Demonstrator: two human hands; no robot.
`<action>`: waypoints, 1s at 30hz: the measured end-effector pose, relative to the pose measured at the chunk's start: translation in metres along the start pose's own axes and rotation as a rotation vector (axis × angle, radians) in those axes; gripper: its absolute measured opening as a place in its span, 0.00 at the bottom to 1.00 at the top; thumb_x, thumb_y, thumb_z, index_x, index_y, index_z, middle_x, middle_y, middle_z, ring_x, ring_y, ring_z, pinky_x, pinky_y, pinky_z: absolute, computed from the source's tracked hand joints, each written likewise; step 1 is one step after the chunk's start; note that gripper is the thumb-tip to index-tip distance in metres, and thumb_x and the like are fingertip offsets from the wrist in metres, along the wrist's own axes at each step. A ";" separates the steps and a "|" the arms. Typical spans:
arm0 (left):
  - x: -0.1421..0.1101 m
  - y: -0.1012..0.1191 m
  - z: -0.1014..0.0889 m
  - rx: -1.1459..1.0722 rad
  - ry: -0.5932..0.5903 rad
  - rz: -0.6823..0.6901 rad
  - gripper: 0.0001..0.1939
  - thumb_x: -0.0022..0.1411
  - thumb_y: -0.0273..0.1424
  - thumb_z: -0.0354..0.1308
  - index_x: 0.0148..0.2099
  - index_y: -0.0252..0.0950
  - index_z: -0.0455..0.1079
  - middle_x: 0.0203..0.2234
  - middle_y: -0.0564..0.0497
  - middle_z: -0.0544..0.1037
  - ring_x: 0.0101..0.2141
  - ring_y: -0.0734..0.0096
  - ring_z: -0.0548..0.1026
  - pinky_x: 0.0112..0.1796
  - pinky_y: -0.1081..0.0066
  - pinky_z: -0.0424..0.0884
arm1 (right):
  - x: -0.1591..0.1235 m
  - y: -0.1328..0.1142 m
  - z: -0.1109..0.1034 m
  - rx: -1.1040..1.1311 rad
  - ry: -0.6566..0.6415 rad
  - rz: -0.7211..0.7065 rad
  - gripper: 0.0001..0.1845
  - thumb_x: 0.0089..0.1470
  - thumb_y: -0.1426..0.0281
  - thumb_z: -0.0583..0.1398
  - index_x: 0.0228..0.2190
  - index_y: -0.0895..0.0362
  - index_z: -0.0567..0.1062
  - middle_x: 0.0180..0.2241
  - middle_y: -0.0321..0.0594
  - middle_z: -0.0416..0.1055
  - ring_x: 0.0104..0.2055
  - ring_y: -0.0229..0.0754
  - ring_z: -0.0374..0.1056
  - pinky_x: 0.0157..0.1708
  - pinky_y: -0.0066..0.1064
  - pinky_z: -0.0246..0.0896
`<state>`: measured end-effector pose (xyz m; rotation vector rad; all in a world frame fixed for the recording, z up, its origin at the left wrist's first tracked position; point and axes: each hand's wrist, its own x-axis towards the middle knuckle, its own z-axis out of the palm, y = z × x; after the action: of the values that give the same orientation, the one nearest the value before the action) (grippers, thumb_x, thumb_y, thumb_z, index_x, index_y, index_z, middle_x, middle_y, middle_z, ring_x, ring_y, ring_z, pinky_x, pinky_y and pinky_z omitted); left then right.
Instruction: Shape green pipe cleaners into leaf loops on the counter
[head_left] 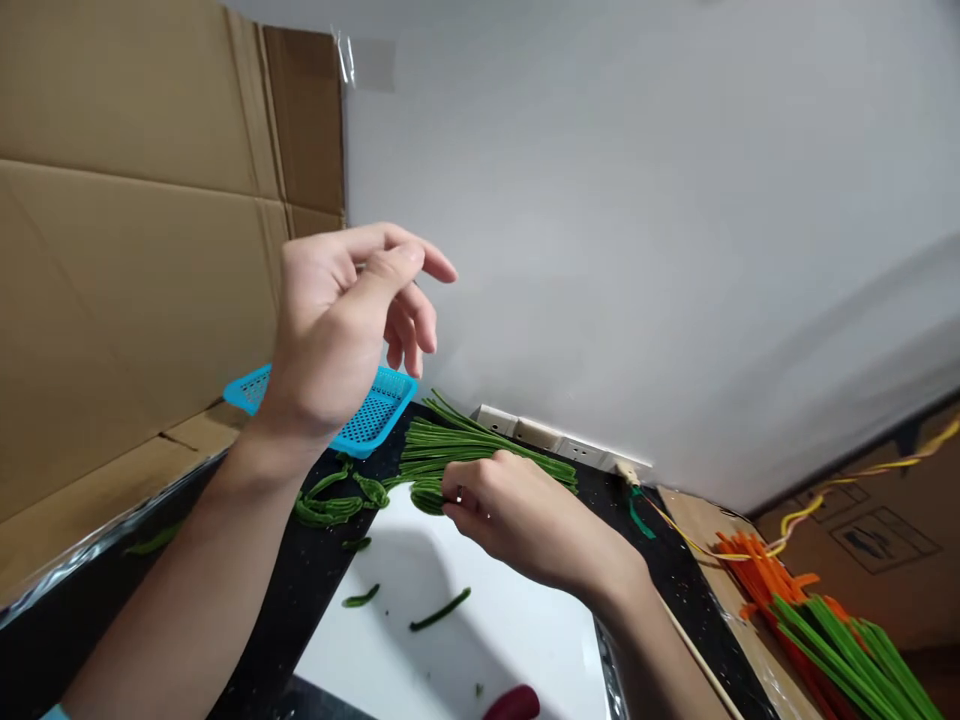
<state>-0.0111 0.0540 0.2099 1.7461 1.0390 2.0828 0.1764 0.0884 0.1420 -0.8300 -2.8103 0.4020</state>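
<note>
My left hand (pixel 337 320) is raised above a blue plastic basket (pixel 375 415), its fingers loosely bent and apart with nothing between them. At the far edge of a white cutting board (pixel 510 630), my right hand (pixel 510 510) has its fingers curled at the end of a dark green, ridged vegetable (pixel 427 497). The fingertips are partly hidden. Behind it lies a bundle of long green beans (pixel 450 445). Left of the board sits a heap of green vegetable pieces (pixel 326 508). A thin green strip (pixel 441 609) and a smaller green piece (pixel 361 596) rest on the board.
A dark red rounded end (pixel 514 703) shows at the board's near edge. Orange strips (pixel 761 570) and green stalks (pixel 847 640) lie at right. A power strip (pixel 577 452) runs along the wall, with a yellow cord (pixel 810 510). Cardboard (pixel 135 250) stands at left.
</note>
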 end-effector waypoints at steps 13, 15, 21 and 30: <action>0.005 -0.002 -0.006 0.049 0.075 -0.014 0.11 0.71 0.26 0.53 0.38 0.33 0.76 0.15 0.57 0.71 0.15 0.77 0.69 0.18 0.74 0.59 | 0.017 0.002 0.022 0.000 0.088 0.030 0.12 0.68 0.70 0.56 0.49 0.55 0.77 0.28 0.38 0.74 0.27 0.39 0.66 0.30 0.31 0.46; 0.006 -0.003 -0.008 0.064 0.081 -0.031 0.11 0.71 0.26 0.53 0.39 0.33 0.76 0.15 0.58 0.71 0.15 0.77 0.69 0.18 0.75 0.59 | 0.013 0.006 0.014 0.024 0.089 0.041 0.12 0.68 0.69 0.56 0.48 0.55 0.78 0.29 0.38 0.75 0.27 0.39 0.66 0.30 0.31 0.48; 0.012 -0.014 -0.019 0.048 0.074 0.059 0.12 0.71 0.25 0.51 0.39 0.35 0.76 0.15 0.59 0.72 0.13 0.79 0.67 0.17 0.75 0.60 | -0.005 0.032 -0.002 0.148 0.068 0.096 0.12 0.66 0.65 0.60 0.46 0.54 0.82 0.31 0.42 0.78 0.28 0.41 0.70 0.28 0.31 0.55; 0.014 -0.012 -0.022 0.077 0.051 0.125 0.11 0.70 0.26 0.53 0.38 0.33 0.77 0.15 0.60 0.73 0.14 0.78 0.68 0.16 0.74 0.59 | -0.022 0.071 -0.005 0.087 -0.002 0.138 0.17 0.63 0.66 0.62 0.53 0.54 0.80 0.34 0.44 0.80 0.32 0.44 0.74 0.30 0.32 0.64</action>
<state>-0.0386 0.0631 0.2117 1.8484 1.0622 2.1999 0.2318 0.1347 0.1228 -1.0076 -2.7240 0.5420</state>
